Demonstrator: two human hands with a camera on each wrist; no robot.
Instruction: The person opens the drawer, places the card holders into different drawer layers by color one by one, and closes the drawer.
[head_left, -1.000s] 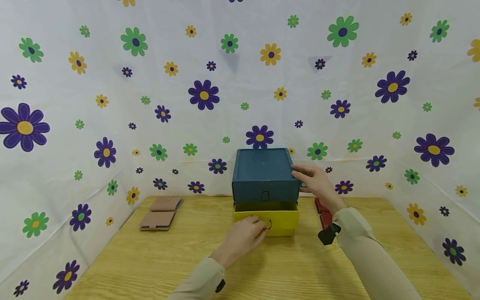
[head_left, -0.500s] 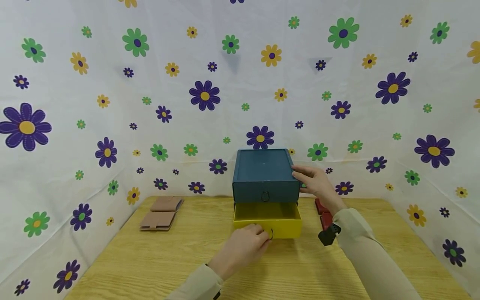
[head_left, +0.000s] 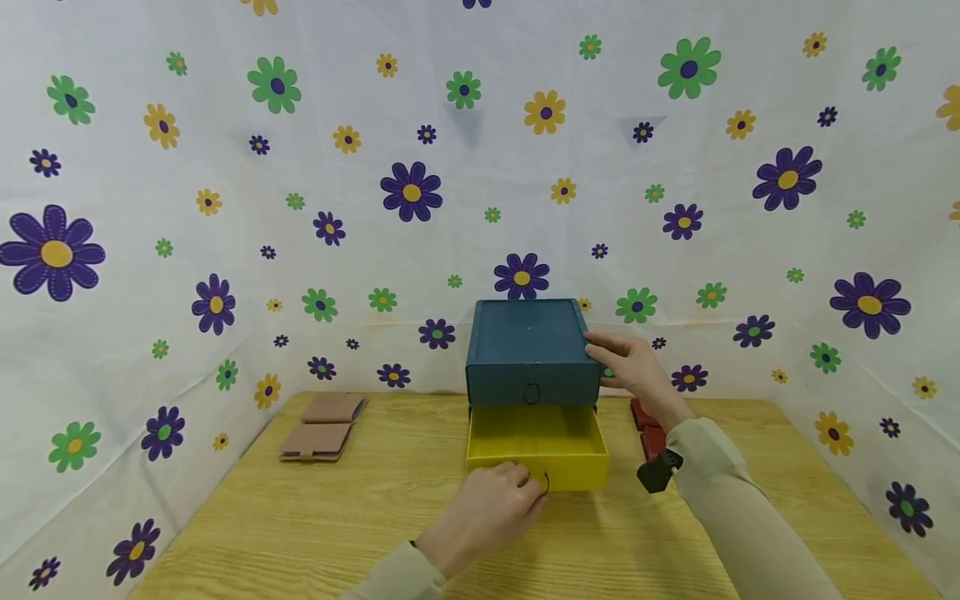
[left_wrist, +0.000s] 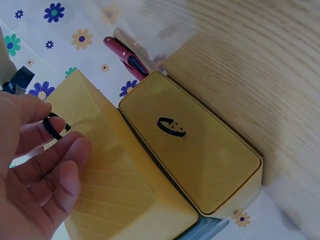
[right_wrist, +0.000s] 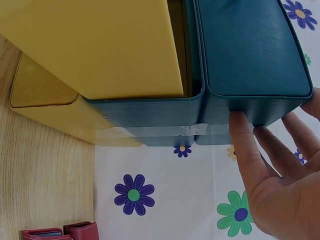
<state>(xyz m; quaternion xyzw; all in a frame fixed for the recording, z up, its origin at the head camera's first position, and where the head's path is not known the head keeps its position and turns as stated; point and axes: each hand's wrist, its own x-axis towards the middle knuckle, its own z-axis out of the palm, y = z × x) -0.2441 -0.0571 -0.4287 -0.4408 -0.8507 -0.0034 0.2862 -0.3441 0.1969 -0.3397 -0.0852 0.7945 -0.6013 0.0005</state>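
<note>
A stack of drawers stands at the back middle of the table, with a closed blue drawer [head_left: 495, 383] on top. Below it, the yellow drawer [head_left: 577, 472] is pulled out; the part of its inside seen in the head view is bare. My left hand [head_left: 483, 512] pinches the black loop handle [left_wrist: 49, 128] on this drawer's front. Under it, the left wrist view shows another yellow drawer [left_wrist: 200, 165], closed, with its own black loop. My right hand [head_left: 633, 371] rests with straight fingers [right_wrist: 245, 142] against the blue drawer's right side and top edge.
Two pinkish-tan wallets [head_left: 315, 440] lie at the left of the wooden table [head_left: 360, 533]. Red wallets [head_left: 654, 443] lie right of the stack, partly hidden by my right wrist. A white flower-patterned cloth [head_left: 337, 275] hangs behind and at both sides.
My left hand has drawn the yellow drawer further out toward me by its handle, showing more of its inside. The right hand has stayed at the blue drawer's side.
</note>
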